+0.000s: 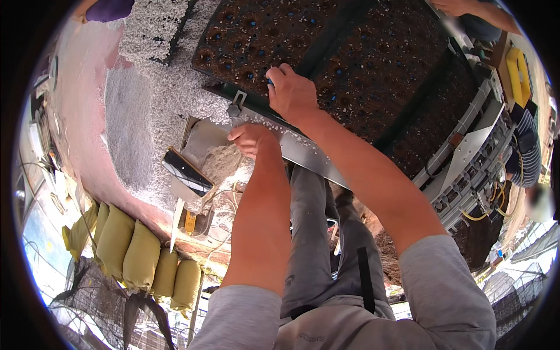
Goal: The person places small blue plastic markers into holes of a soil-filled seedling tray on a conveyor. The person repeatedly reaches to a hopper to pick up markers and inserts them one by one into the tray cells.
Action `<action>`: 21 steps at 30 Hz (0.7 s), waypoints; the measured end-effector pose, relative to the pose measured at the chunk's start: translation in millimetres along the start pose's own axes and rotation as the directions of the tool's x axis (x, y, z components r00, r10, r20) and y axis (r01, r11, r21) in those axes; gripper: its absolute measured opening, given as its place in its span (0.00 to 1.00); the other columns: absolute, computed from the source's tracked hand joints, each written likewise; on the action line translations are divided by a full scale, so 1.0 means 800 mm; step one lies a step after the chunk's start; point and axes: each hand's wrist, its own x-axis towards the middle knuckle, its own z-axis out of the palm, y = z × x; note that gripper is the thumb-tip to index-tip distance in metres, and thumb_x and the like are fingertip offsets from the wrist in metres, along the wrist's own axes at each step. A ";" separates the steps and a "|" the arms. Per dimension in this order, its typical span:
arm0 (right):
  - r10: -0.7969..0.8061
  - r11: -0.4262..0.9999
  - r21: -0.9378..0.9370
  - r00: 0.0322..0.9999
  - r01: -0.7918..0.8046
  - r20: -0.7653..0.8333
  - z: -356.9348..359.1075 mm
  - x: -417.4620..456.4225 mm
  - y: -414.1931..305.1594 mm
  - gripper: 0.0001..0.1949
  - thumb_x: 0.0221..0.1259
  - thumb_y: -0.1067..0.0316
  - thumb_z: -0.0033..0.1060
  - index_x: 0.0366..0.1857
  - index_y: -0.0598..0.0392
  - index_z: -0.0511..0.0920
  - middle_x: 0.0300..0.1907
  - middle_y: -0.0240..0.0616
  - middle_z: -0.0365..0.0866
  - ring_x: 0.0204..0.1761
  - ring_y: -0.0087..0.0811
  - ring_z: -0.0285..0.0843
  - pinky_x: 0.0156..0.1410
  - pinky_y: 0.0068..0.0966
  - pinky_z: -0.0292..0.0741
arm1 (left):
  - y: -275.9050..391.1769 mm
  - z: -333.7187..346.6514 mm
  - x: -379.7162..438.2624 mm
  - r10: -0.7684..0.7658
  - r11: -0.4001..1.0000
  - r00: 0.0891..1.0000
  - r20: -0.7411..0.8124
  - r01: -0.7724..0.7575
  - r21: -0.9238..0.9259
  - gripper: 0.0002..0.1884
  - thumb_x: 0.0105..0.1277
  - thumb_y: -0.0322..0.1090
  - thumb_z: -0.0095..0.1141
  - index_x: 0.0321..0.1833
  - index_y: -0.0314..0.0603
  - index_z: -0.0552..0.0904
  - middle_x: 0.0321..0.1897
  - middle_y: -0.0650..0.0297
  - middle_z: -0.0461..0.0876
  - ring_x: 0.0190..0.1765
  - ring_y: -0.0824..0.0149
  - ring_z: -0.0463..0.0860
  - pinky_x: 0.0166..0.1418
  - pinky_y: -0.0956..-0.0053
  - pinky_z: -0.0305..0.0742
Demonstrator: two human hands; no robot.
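Note:
Dark soil covers a seedling tray (267, 39), with blue pellets, perhaps coated seeds, in many of its dimples. Over the tray's near edge is my right hand (295, 94), fingers curled down at the soil; a bit of blue shows at its fingertips, and whether they grip it is unclear. My left hand (251, 139) is curled at the metal rail (306, 153) below the tray; its palm is hidden, so I cannot tell if it holds anything. A metal bracket with a dark knob (234, 109) is just above it. Another soil-filled tray (363, 74) lies to the right.
White granules (175, 96) lie thickly at the left, around another tray (151, 30). A black-faced device (188, 171) stands below them. Machinery with tubing (472, 175) runs along the right. Another person's hand (455, 6) shows at the top right. Several filled yellow-green sacks (141, 256) stand lower left.

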 end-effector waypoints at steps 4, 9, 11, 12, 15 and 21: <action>0.096 0.896 0.443 0.988 -0.035 -0.117 -0.054 -0.066 -0.021 0.07 0.64 0.68 0.60 0.43 0.53 0.77 0.41 0.43 0.79 0.37 0.50 0.81 0.41 0.43 0.78 | -0.023 0.042 0.030 0.088 0.967 0.994 0.066 -0.101 0.234 0.21 0.71 0.49 0.44 0.46 0.32 0.68 0.43 0.49 0.84 0.43 0.52 0.87 0.43 0.54 0.83; 0.413 0.858 0.465 0.830 -0.217 -0.375 -0.227 -0.197 0.051 0.07 0.68 0.69 0.59 0.44 0.58 0.78 0.41 0.38 0.79 0.39 0.26 0.80 0.41 0.23 0.78 | -0.026 0.050 0.068 0.438 0.727 0.895 0.084 -0.407 0.553 0.26 0.70 0.40 0.51 0.63 0.26 0.65 0.44 0.48 0.85 0.42 0.52 0.88 0.42 0.54 0.84; 0.592 0.805 0.438 0.601 -0.401 -0.537 -0.295 -0.249 0.118 0.07 0.67 0.69 0.57 0.45 0.58 0.77 0.40 0.42 0.79 0.38 0.31 0.80 0.44 0.26 0.79 | -0.019 0.064 0.078 0.357 0.876 0.927 -0.114 -0.291 0.385 0.22 0.71 0.39 0.48 0.60 0.27 0.70 0.43 0.48 0.85 0.42 0.51 0.88 0.44 0.55 0.84; 0.654 0.754 0.464 0.461 -0.465 -0.600 -0.320 -0.276 0.166 0.10 0.68 0.67 0.57 0.47 0.59 0.78 0.42 0.42 0.80 0.40 0.33 0.81 0.46 0.28 0.78 | -0.015 0.058 0.068 0.321 0.908 0.944 -0.073 -0.285 0.307 0.21 0.71 0.39 0.48 0.59 0.28 0.70 0.43 0.48 0.85 0.42 0.51 0.88 0.44 0.55 0.84; 0.645 0.705 0.324 0.381 -0.631 -0.662 -0.367 -0.339 0.281 0.15 0.66 0.67 0.54 0.55 0.58 0.77 0.50 0.46 0.80 0.48 0.41 0.80 0.57 0.37 0.75 | -0.001 0.039 0.054 0.215 0.968 0.974 0.065 -0.221 0.117 0.20 0.71 0.39 0.47 0.59 0.29 0.71 0.43 0.48 0.86 0.42 0.52 0.88 0.44 0.55 0.84; 0.372 0.785 -0.288 0.788 -0.549 -0.490 -0.369 -0.347 0.398 0.25 0.65 0.71 0.52 0.68 0.51 0.68 0.68 0.46 0.69 0.64 0.48 0.68 0.70 0.43 0.66 | 0.007 0.022 0.048 0.168 0.985 0.976 0.137 -0.171 0.009 0.19 0.71 0.39 0.45 0.57 0.31 0.74 0.43 0.49 0.86 0.42 0.53 0.88 0.44 0.55 0.84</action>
